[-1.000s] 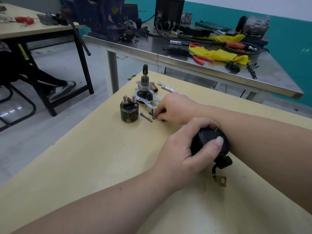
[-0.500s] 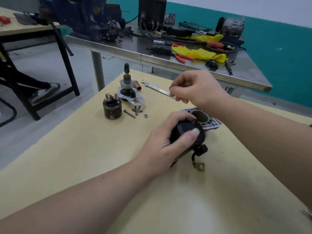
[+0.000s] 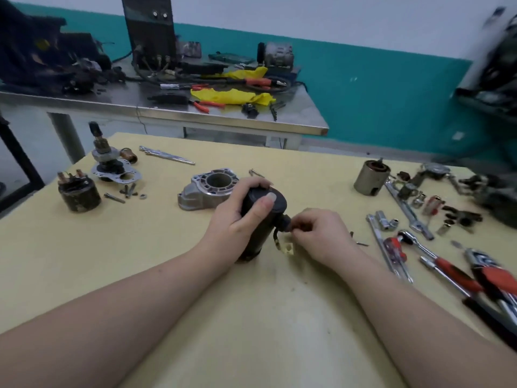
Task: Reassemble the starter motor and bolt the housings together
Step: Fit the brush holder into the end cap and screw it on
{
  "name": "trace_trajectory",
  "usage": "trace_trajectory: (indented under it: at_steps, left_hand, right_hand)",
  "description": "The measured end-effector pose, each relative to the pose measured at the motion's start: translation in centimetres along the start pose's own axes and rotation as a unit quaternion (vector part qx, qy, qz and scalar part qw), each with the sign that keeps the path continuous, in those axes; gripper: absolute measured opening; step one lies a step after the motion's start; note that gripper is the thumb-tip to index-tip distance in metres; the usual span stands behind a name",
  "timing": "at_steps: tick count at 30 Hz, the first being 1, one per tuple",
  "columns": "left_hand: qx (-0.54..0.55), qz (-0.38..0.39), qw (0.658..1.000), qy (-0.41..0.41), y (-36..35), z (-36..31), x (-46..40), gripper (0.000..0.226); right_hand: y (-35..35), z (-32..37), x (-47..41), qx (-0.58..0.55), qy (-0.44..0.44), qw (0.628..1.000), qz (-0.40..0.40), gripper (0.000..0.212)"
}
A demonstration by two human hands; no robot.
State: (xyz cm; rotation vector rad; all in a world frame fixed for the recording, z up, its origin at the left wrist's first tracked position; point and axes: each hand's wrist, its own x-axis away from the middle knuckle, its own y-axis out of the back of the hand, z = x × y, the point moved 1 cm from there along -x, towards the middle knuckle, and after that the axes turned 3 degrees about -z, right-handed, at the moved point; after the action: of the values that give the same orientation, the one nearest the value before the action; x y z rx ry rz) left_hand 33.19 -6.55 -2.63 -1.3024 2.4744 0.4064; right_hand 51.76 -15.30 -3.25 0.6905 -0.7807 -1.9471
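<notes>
My left hand grips the black motor body, which stands upright on the yellow table. A short black lead with a brass terminal hangs from its right side. My right hand pinches a small dark part at the lead's grommet; what it is I cannot tell. Behind the left hand lies the aluminium housing. At the far left are the black solenoid, the drive shaft on its plate, and loose bolts.
A metal cylinder stands at the right, with sockets, extension bars, a ratchet and red-handled tools around it. Long through bolts lie at the back. A steel bench with tools and yellow cloth stands behind the table.
My right hand came down from above the housing with a small part and now pinches at the lead's grommet. The view swung right, showing the tools. The left hand kept its grip.
</notes>
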Motion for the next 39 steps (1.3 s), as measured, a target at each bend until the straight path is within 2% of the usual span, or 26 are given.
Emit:
trace_trajectory:
  at_steps: [4, 12, 17, 19, 21, 23, 24, 26, 29, 33, 35, 37, 39]
  left_hand:
    - [-0.006, 0.003, 1.000, -0.010, -0.4, 0.3, -0.5, 0.039]
    - [0.003, 0.039, 0.999, -0.023, 0.8, 0.5, 0.2, 0.026]
    - [0.013, 0.041, 0.999, -0.017, 0.8, 0.3, 0.3, 0.027]
    - [0.014, 0.040, 0.999, -0.016, 0.7, 0.3, 0.4, 0.027]
    - [0.013, 0.040, 0.999, -0.017, 0.8, 0.1, 0.4, 0.027]
    - [0.014, 0.049, 0.999, -0.012, 0.9, 0.2, 0.4, 0.030]
    - [0.011, 0.055, 0.998, -0.012, 1.1, 0.2, 0.4, 0.032]
    - [0.003, 0.070, 0.997, -0.011, 1.3, 0.2, 0.4, 0.038]
    - [-0.027, 0.075, 0.997, -0.021, 1.2, 0.2, 0.5, 0.054]
    - [-0.043, 0.064, 0.996, -0.036, 1.1, 0.2, 0.5, 0.062]
    - [-0.042, 0.063, 0.997, -0.030, 1.2, 0.3, 0.5, 0.069]
    - [-0.035, 0.064, 0.997, -0.014, 1.2, 0.5, 0.5, 0.076]
    - [-0.037, 0.064, 0.997, -0.006, 1.3, 0.4, 0.5, 0.072]
  right_hand:
    - [-0.2, -0.2, -0.7, 0.084, 0.042, 0.995, 0.031, 0.025]
    - [0.7, -0.9, -0.6, 0.160, 0.089, 0.979, 0.090, 0.030]
    - [1.2, -0.3, -0.5, 0.291, 0.098, 0.945, 0.113, 0.032]
    - [1.2, -0.2, -0.3, 0.278, 0.099, 0.949, 0.110, 0.033]
    - [1.6, -0.4, -0.1, 0.216, 0.070, 0.971, 0.072, 0.026]
    - [2.3, -0.8, 0.1, 0.070, 0.011, 0.997, -0.005, 0.007]
    - [2.6, -0.9, 0.3, -0.016, -0.014, 0.999, -0.034, 0.012]
    - [3.1, -0.6, 0.8, -0.165, -0.035, 0.984, -0.064, 0.014]
    - [3.2, 1.3, 1.7, -0.274, -0.006, 0.959, -0.076, 0.006]
    - [3.7, 4.2, 2.6, -0.267, 0.091, 0.955, -0.096, 0.015]
    - [3.9, 5.5, 2.6, -0.202, 0.123, 0.966, -0.103, 0.019]
    - [4.3, 6.3, 2.0, -0.126, 0.137, 0.978, -0.095, 0.013]
    - [4.7, 7.2, 1.0, -0.046, 0.155, 0.984, -0.075, 0.007]
